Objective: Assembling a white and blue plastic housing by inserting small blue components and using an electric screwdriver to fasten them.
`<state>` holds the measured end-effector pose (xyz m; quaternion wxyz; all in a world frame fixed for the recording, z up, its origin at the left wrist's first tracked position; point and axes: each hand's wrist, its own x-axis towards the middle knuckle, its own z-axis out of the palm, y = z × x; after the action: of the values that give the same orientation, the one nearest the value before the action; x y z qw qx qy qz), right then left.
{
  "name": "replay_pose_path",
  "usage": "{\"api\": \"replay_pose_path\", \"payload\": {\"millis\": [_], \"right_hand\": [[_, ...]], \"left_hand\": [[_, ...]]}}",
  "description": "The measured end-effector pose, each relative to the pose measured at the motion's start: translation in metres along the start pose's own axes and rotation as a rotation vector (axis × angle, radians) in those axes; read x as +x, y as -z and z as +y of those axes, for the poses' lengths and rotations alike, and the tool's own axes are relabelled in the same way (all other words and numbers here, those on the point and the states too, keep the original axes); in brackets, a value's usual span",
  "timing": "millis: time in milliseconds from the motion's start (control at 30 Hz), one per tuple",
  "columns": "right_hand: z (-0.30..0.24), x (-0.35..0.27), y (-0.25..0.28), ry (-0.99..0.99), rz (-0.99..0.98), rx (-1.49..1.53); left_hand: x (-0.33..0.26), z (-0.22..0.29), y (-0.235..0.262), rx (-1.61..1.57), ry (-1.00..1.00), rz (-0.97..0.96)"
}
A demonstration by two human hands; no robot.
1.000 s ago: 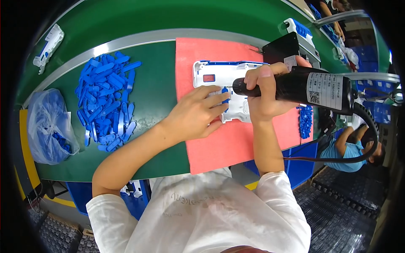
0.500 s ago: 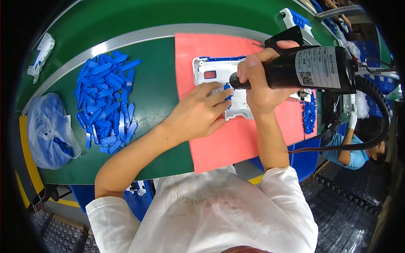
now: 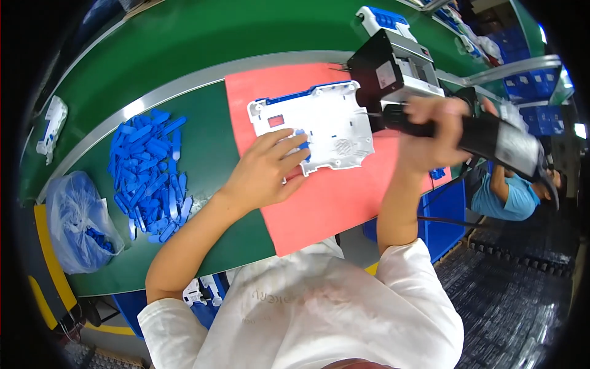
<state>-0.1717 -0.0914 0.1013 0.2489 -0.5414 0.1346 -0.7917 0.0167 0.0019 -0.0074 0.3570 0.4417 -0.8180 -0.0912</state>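
A white plastic housing panel (image 3: 332,126) with blue trim lies flat on a pink mat (image 3: 319,197). My left hand (image 3: 264,169) presses on its near left corner, fingers over a small blue insert (image 3: 302,147). My right hand (image 3: 430,132) grips a black electric screwdriver (image 3: 485,138), held sideways to the right of the panel with its tip end pointing at the panel's right edge. The screwdriver's cable (image 3: 448,184) drops below my right hand.
A heap of several blue plastic clips (image 3: 147,175) lies on the green table, left of the mat. A clear bag with blue parts (image 3: 77,224) sits at the left edge. A black-and-white box device (image 3: 393,71) stands behind the panel. Another person (image 3: 510,194) sits lower right.
The screwdriver has swung away from above the panel to its right side, my right hand moving with it. My left hand stays pressed on the panel.
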Motion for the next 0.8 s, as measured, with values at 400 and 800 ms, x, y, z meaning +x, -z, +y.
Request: {"api": "replay_pose_path", "payload": {"millis": [400, 800], "right_hand": [[0.007, 0.045, 0.091, 0.035, 0.027, -0.249], [-0.02, 0.014, 0.056, -0.172, -0.103, -0.149]], "left_hand": [[0.006, 0.007, -0.003, 0.028, 0.018, -0.031], [0.004, 0.002, 0.002, -0.018, 0.012, -0.019]]}}
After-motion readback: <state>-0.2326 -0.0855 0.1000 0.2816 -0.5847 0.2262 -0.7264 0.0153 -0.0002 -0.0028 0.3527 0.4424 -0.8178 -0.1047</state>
